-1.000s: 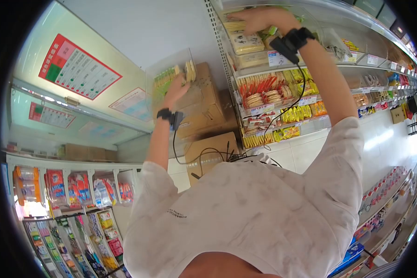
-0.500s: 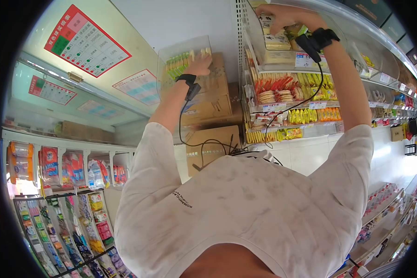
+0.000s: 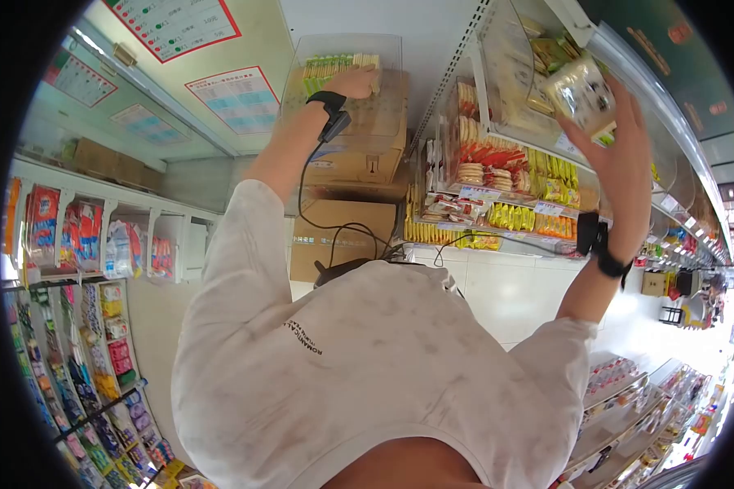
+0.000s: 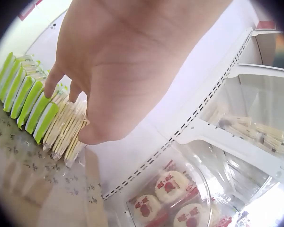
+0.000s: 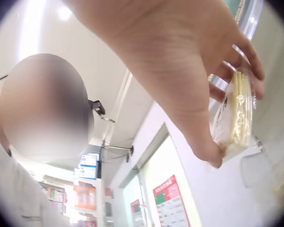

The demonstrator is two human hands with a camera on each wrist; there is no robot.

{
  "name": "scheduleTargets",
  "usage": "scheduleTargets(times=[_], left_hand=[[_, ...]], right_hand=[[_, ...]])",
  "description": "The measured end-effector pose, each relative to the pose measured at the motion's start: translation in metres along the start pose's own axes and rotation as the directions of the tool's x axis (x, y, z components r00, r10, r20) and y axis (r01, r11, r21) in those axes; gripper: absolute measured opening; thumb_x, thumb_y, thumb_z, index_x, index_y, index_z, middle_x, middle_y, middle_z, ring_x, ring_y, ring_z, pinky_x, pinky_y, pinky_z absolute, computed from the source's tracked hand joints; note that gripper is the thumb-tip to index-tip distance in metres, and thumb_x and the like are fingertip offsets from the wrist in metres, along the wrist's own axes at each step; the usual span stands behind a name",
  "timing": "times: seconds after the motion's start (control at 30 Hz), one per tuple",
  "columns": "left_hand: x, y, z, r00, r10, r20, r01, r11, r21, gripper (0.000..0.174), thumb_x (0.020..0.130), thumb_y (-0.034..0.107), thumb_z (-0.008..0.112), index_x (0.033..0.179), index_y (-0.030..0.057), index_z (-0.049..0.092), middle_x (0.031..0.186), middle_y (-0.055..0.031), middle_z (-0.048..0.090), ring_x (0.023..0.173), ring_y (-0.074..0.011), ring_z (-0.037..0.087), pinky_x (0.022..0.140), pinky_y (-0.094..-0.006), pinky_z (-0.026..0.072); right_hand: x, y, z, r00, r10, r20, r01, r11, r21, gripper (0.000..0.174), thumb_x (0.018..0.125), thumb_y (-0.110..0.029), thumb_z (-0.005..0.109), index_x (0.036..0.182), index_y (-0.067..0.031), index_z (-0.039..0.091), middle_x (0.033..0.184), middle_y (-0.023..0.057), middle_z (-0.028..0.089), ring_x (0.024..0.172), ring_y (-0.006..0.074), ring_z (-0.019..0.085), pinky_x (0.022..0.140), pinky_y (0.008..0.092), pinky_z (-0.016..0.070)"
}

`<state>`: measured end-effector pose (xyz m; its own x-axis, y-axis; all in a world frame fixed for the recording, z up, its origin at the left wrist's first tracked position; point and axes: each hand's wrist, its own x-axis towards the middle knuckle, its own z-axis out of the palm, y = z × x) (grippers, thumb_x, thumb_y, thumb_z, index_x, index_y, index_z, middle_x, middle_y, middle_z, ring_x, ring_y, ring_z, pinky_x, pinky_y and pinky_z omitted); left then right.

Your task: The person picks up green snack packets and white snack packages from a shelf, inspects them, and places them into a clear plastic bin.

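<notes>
My right hand (image 3: 620, 159) grips a clear-wrapped pale packet (image 3: 581, 94) with dark print, thumb on one side and fingers on the other, just in front of the top shelf bin. The right wrist view shows this packet (image 5: 235, 111) edge-on between thumb and fingers. At the clear box (image 3: 359, 122) on the left, my left hand (image 3: 355, 81) rests at the end of a row of upright packets. In the left wrist view these are green-edged packets (image 4: 26, 101) and plain pale ones (image 4: 66, 127), with the left thumb and fingers around the plain end.
Cardboard boxes (image 3: 347, 238) are stacked below the clear box. Shelves of snacks in red (image 3: 497, 155) and yellow wrappers (image 3: 511, 217) stand under the top bin. Cables run from both wrists. A glass-fronted cabinet with posted charts (image 3: 240, 98) lines the left.
My right hand has come out of the top bin with a packet in its grip. The left hand stays at the packet row, while the head view has shifted to the right.
</notes>
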<state>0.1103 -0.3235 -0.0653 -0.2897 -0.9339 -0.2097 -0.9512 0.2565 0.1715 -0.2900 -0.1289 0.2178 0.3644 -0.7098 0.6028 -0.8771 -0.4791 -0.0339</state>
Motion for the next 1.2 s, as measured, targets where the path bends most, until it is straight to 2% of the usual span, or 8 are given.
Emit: scheduleTargets(times=[0.13,0.2,0.27,0.4,0.53,0.63,0.83,1.2], left_hand=[[0.017,-0.017,0.005,0.996,0.089,-0.008,-0.089,0.996,-0.024,0.067,0.09,0.009,0.049,0.156,0.0076,0.039,0.166,-0.01,0.032,0.151,-0.0384,0.03,0.121,-0.0469,0.0354],[0.014,-0.017,0.0,0.999,0.038,0.018,-0.035,0.985,-0.17,0.067,0.089,0.007,0.049,0.155,0.0068,0.041,0.163,-0.0108,0.037,0.148,-0.0384,0.035,0.12,-0.0451,0.0357],[0.009,-0.016,-0.005,0.999,0.041,-0.005,-0.041,0.976,-0.216,0.065,0.089,0.007,0.05,0.154,0.0057,0.043,0.161,-0.0128,0.041,0.146,-0.0384,0.038,0.12,-0.0444,0.0356],[-0.003,-0.016,-0.001,0.979,0.146,-0.139,-0.162,0.981,-0.106,0.064,0.09,0.009,0.058,0.152,0.0043,0.045,0.155,-0.0178,0.048,0.143,-0.0388,0.041,0.12,-0.046,0.0345],[0.019,-0.039,0.025,0.997,0.019,-0.073,-0.056,0.84,-0.54,0.066,0.085,0.008,0.063,0.15,0.0145,0.049,0.153,-0.0107,0.052,0.137,-0.0369,0.049,0.114,-0.0477,0.0418],[0.005,-0.018,0.003,0.998,-0.017,-0.059,0.012,0.996,-0.09,0.063,0.087,0.009,0.062,0.149,0.0177,0.051,0.152,-0.0095,0.053,0.138,-0.0361,0.048,0.113,-0.0484,0.0428],[0.064,-0.051,0.076,0.95,0.064,-0.307,-0.141,0.961,-0.237,0.058,0.092,0.011,0.056,0.148,0.0205,0.051,0.152,-0.0078,0.052,0.142,-0.0415,0.04,0.114,-0.0525,0.0421],[0.031,-0.02,0.039,0.976,0.058,-0.212,-0.103,0.973,-0.208,0.064,0.086,0.004,0.052,0.15,0.0095,0.048,0.154,-0.014,0.049,0.14,-0.0353,0.048,0.119,-0.0512,0.0277]], right_hand=[[-0.039,-0.054,-0.021,0.985,0.043,0.166,-0.107,0.912,0.397,0.084,0.068,-0.028,0.094,0.138,-0.0056,0.055,0.124,0.0134,0.065,0.114,0.0285,0.065,0.095,0.0395,0.053],[-0.048,-0.084,-0.008,0.925,-0.013,0.379,-0.3,0.586,0.753,0.095,0.064,-0.025,0.098,0.144,-0.0051,0.051,0.13,0.0097,0.062,0.119,0.0224,0.063,0.097,0.0349,0.0521],[-0.046,-0.111,0.033,0.934,-0.204,0.292,-0.147,0.525,0.838,0.082,0.072,-0.024,0.093,0.143,-0.0066,0.055,0.12,0.0107,0.063,0.104,0.0206,0.064,0.087,0.0339,0.0527],[-0.018,-0.136,0.131,0.926,-0.07,0.372,-0.214,0.715,0.666,0.039,0.094,-0.028,0.072,0.126,-0.0053,0.068,0.102,0.0126,0.061,0.083,0.0226,0.061,0.074,0.0367,0.0493],[0.03,-0.148,0.234,0.901,0.288,0.325,-0.423,0.416,0.805,0.039,0.099,-0.029,0.064,0.116,0.0056,0.068,0.102,0.0223,0.061,0.091,0.0331,0.064,0.08,0.0406,0.051],[0.065,-0.115,0.304,0.93,0.274,0.247,-0.365,0.78,0.508,0.043,0.097,-0.032,0.063,0.109,0.009,0.067,0.106,0.0279,0.062,0.097,0.0405,0.063,0.086,0.047,0.0512],[0.1,-0.083,0.377,0.971,0.161,0.178,-0.199,0.954,0.224,0.041,0.086,-0.036,0.07,0.091,0.0046,0.071,0.096,0.0259,0.073,0.088,0.0413,0.07,0.076,0.0481,0.0534],[0.107,-0.106,0.405,0.958,0.088,0.274,-0.058,0.992,-0.116,0.026,0.087,-0.032,0.073,0.097,-0.0071,0.071,0.097,0.0135,0.075,0.1,0.0338,0.069,0.091,0.0477,0.0444]])
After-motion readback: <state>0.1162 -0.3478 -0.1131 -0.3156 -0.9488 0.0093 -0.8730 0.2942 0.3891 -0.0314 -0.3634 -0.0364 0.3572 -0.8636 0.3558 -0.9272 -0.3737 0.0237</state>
